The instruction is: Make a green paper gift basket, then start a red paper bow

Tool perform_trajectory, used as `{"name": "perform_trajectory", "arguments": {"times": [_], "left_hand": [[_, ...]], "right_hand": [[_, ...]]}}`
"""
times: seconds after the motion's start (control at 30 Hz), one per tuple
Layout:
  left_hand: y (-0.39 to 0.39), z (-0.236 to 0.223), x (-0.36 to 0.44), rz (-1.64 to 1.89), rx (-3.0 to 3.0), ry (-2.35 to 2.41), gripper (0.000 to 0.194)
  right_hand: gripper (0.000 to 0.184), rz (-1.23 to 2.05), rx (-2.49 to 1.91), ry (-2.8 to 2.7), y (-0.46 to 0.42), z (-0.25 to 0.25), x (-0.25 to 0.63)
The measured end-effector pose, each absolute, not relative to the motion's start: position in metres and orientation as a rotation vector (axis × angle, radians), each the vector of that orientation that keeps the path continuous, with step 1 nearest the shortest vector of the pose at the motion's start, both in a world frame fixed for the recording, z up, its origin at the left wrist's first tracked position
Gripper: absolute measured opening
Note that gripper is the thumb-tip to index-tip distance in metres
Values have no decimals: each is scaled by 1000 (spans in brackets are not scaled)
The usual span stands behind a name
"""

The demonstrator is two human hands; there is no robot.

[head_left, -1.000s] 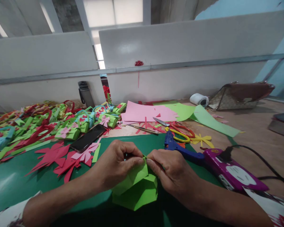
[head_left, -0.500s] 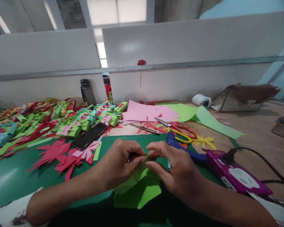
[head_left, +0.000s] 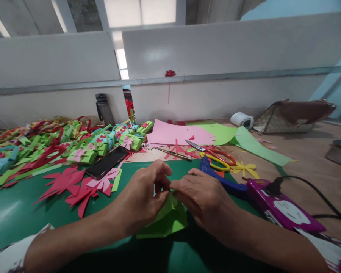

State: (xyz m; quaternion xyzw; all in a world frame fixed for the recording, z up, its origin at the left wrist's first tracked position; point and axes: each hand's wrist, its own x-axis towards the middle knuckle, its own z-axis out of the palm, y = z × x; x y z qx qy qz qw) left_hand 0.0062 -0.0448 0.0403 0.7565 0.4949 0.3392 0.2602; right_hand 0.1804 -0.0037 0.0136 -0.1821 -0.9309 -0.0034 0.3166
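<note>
A folded piece of bright green paper (head_left: 167, 223) hangs below my fingers, just above the green mat (head_left: 113, 242). My left hand (head_left: 146, 195) pinches its upper edge between thumb and fingers. Against the same edge, my right hand (head_left: 203, 195) closes from the other side, its fingertips meeting those of the left. The part of the paper between the fingertips is hidden. Close to the right hand lies a blue glue gun (head_left: 223, 178). Red paper cutouts (head_left: 64, 182) and a pink paper flower (head_left: 105, 181) rest left of my hands.
A phone (head_left: 108, 162) lies near a heap of small green paper bags (head_left: 82, 149). Scissors (head_left: 216, 155) and pink sheets (head_left: 179, 134) lie behind the mat. To the right are a purple power strip (head_left: 284, 206) with a black cable, and a handbag (head_left: 295, 115). A bottle (head_left: 104, 110) stands behind.
My right hand has turned, its fingers now folded over closer to the left fingertips. The green paper has tilted, and less of its lower panel shows.
</note>
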Motion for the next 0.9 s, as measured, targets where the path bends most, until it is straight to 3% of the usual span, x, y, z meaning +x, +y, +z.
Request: {"name": "perform_trajectory", "arguments": {"times": [0.1,0.23,0.43,0.57,0.9], "left_hand": [[-44,34,9,875,2067,1332,26],[-45,46,6,857,2229,1396,17],[-56,79,-29,1171,2342,1703,11],[-62,65,-46,963,2382,1671,19],[-57,27,-46,1070,2624,1776,12]], "right_hand": [[25,-54,-524,-2482,-4,10,179],[23,-114,-563,-2491,-4,9,179],[17,-10,-703,-2391,3,14,184],[15,6,-728,-2332,7,15,184],[16,-83,-648,-2326,3,13,181]]}}
